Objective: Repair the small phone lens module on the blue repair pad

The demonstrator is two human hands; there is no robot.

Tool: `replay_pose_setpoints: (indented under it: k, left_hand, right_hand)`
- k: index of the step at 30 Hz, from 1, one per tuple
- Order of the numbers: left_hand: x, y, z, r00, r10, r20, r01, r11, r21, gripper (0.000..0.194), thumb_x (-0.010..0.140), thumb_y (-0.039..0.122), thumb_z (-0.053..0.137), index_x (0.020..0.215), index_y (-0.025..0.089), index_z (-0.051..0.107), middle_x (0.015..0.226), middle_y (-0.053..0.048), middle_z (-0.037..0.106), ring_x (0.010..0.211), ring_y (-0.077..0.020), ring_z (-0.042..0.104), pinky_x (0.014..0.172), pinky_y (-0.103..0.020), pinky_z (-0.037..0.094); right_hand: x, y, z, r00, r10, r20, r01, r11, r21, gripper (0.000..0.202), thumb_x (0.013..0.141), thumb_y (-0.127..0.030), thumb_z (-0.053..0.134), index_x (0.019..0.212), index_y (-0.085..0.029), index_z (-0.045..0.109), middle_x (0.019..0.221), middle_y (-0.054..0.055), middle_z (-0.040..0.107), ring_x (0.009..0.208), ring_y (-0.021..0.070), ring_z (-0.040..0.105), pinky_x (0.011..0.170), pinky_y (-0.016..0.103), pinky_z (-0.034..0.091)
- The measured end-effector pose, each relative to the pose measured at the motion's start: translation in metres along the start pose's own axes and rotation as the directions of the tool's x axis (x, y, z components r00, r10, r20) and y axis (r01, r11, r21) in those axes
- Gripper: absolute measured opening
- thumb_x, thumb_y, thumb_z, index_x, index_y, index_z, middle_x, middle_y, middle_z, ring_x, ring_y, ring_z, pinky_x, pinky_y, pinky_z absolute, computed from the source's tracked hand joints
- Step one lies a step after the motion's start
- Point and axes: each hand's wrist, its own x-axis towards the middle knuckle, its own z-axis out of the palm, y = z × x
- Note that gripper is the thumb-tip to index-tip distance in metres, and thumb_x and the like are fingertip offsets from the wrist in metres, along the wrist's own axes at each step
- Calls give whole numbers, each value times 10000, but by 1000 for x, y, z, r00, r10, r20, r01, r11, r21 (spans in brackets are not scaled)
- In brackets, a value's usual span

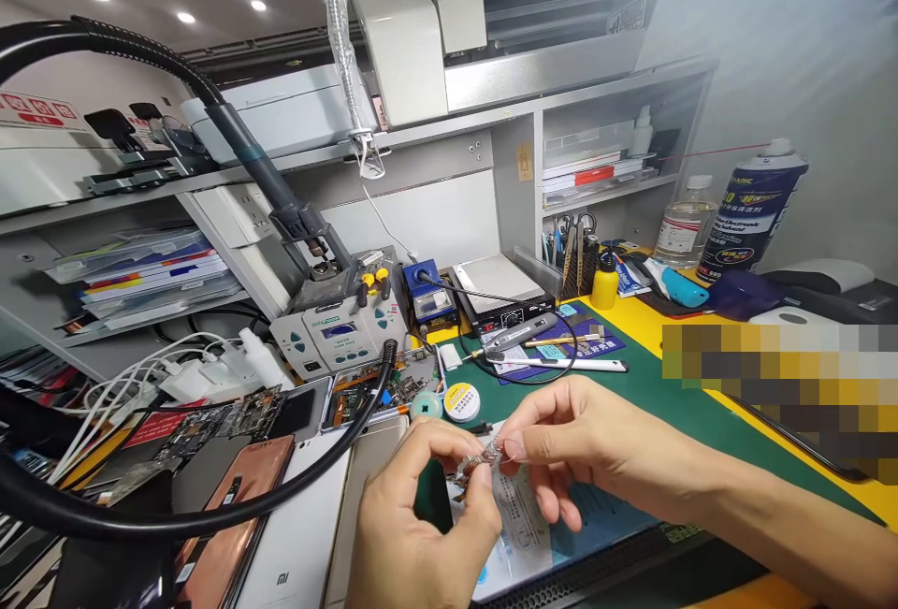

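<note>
My left hand (427, 515) is closed in a pinch on a small silvery tangle that looks like fine wire (489, 453). From the other side, the thumb and forefinger of my right hand (572, 436) pinch the tangle's end, while the other fingers curl loosely below. A thin strand seems to loop near the right fingertips. Its exact kind is too small to make out. Beneath both hands lies a printed blue-and-white sheet (519, 515) on a green mat (666, 413). A round tin with a yellow-and-white label (461, 401) stands just beyond my left fingers.
Phones, such as a white one (298, 520), and circuit boards (245, 422) crowd the left side under a black hose (281, 501). Behind stand a rework station (337, 338) and a soldering iron (519, 336). A yellow bottle (604, 283) and a spray can (750, 211) are at the back right.
</note>
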Motion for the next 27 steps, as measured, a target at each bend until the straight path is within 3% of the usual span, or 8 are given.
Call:
replay_pose_setpoints:
  k: [6,16,21,27]
  left_hand:
    - [-1,4,2,999,40,13,-40,999,13,139,758,92,580,750,231,581,726,45,604,711,-122,583,699,-244,423]
    - [-2,-2,-3,993,29,118,-43,992,117,108,777,116,556,773,224,551,737,44,598,720,-120,580,682,-239,416]
    - [-3,1,1,999,12,48,-18,993,116,76,761,151,539,740,225,540,719,49,588,701,-122,567,675,-246,412]
    - [-3,5,4,999,19,40,-23,993,114,84,759,147,527,718,219,539,694,50,571,668,-119,555,677,-248,422]
  right_hand:
    - [0,0,0,1000,31,-3,-31,999,-19,102,778,-147,698,833,-69,735,593,42,649,505,126,631,451,194,520]
    - [0,2,4,1000,1,-26,-3,996,-84,81,778,-167,692,795,-91,712,541,22,641,485,119,614,460,204,525]
    - [1,2,8,999,-3,-45,-2,994,-109,94,780,-201,698,772,-108,689,527,9,630,479,118,609,454,198,515]
    - [1,4,9,999,-7,-51,2,994,-106,102,776,-216,693,747,-127,655,526,-5,619,478,119,607,445,195,502]
